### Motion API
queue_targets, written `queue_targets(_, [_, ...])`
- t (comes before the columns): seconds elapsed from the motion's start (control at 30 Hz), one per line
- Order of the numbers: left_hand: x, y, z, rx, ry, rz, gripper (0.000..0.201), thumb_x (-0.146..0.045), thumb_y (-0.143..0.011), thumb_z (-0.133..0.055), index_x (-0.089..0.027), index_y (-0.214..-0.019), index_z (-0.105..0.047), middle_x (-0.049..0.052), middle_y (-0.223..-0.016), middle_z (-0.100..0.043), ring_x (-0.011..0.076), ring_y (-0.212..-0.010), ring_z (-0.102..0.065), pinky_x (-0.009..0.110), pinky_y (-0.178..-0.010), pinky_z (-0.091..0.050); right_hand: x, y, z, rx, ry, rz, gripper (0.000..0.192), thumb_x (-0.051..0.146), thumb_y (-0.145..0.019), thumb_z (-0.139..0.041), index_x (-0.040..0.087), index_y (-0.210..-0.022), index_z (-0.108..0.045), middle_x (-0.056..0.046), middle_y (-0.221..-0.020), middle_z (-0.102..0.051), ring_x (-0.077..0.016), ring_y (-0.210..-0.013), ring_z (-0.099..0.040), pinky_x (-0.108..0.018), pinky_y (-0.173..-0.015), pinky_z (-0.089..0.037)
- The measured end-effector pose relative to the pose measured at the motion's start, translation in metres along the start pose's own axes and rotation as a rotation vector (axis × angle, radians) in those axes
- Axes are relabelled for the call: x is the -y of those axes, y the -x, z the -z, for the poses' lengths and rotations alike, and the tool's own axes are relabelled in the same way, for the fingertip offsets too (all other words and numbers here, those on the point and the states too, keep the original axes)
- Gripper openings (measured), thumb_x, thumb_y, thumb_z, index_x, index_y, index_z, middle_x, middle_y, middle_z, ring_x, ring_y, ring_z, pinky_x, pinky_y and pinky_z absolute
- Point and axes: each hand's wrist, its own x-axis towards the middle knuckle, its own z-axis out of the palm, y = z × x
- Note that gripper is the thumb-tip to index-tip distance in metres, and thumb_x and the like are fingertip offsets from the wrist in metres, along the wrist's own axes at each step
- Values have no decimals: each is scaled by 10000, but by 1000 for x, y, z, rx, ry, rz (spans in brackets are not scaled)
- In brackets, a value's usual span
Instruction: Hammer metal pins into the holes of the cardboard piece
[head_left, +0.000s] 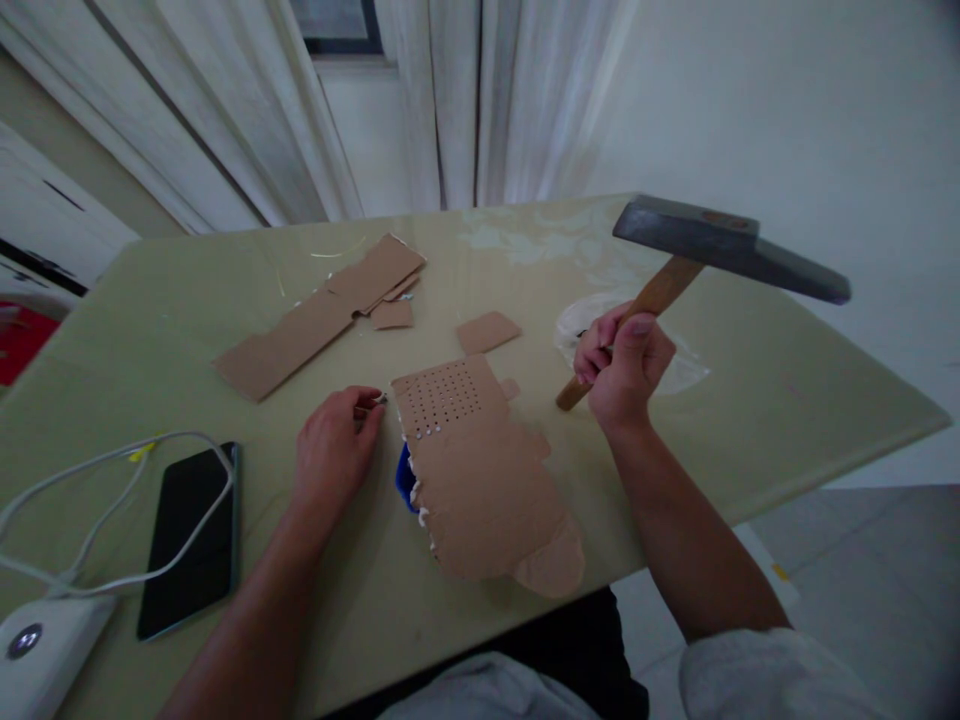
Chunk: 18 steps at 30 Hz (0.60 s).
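My right hand [630, 362] is wrapped round the wooden handle of a hammer [686, 222], whose dark metal head is raised above the table on the right. My left hand [339, 438] rests low over the table with its fingers pinched; a small shiny metal piece [382, 398] pokes out at the fingertips, too small to name exactly. Just right of that hand lies a cut cardboard piece [487, 470] with rows of small holes at its far end and white bits along its left edge. Something blue [406, 478] shows partly from under that edge.
Cardboard strips [322, 325] and a small cardboard scrap [487, 331] lie farther back. A clear plastic bag [686, 372] sits behind my right hand. At the left are a phone [191, 540], a white cable [90, 540] and a white device [52, 650].
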Motion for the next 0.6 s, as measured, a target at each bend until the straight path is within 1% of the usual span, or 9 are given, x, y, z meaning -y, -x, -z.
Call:
queue_targets(0.2, [1, 3, -4, -38, -29, -63, 356, -367, -1026, -479, -206, -1170, -762, 155, -1155, -807, 341, -1060, -774, 483, -961, -597, 2, 0, 0, 2, -29, -2, 631, 835, -968, -697, 273, -756, -506, 109, -537, -304, -81, -378, -250, -236, -350, -232])
queue_targets(0.43, [0, 1, -3, -26, -22, -31, 313, -347, -1020, -509, -220, -1163, -757, 139, -1174, -812, 318, -991, -786, 456, -911, -607, 0, 0, 1, 7, 9, -3, 619, 834, -990, -656, 278, -776, -492, 116, -553, -303, -83, -381, -249, -227, -346, -250])
queue_targets(0.6, [-3, 2, -2, -52, -94, -21, 295, -341, -1047, -508, -233, -1165, -756, 137, -1177, -826, 339, -1042, -786, 453, -890, -601, 0, -1, 1, 21, -32, 7, 597, 791, -1003, -680, 271, -765, -508, 111, -552, -318, -81, -383, -254, -218, -343, -246])
